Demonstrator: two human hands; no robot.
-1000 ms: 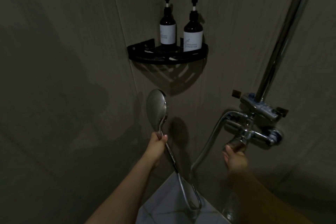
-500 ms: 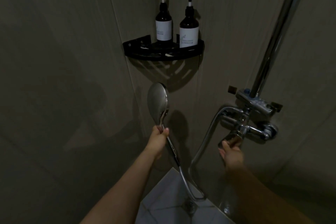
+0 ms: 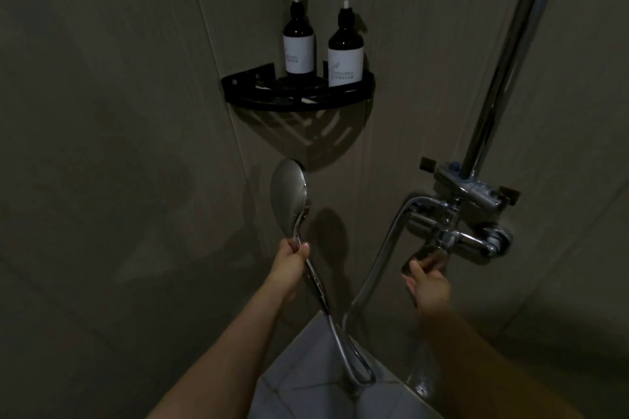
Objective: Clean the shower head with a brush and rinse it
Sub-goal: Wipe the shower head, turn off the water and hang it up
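The chrome shower head (image 3: 288, 197) stands upright in the dim shower corner, its back toward me. My left hand (image 3: 289, 264) is wrapped around its handle just below the head. Its metal hose (image 3: 340, 347) loops down toward the floor. My right hand (image 3: 427, 284) grips the lever handle (image 3: 423, 257) under the chrome mixer tap (image 3: 456, 231) on the right wall. No brush is in view. I see no water coming from the head.
A black corner shelf (image 3: 296, 100) above the shower head carries two dark pump bottles (image 3: 299, 44) (image 3: 345, 54). A chrome riser pipe (image 3: 503, 58) runs up from the mixer. A curved spout (image 3: 381, 255) arcs down from the tap. Pale floor tiles (image 3: 306, 381) lie below.
My right hand has stayed on the lever, shifting slightly. The shower head in my left hand has barely moved. The view has drifted a little.
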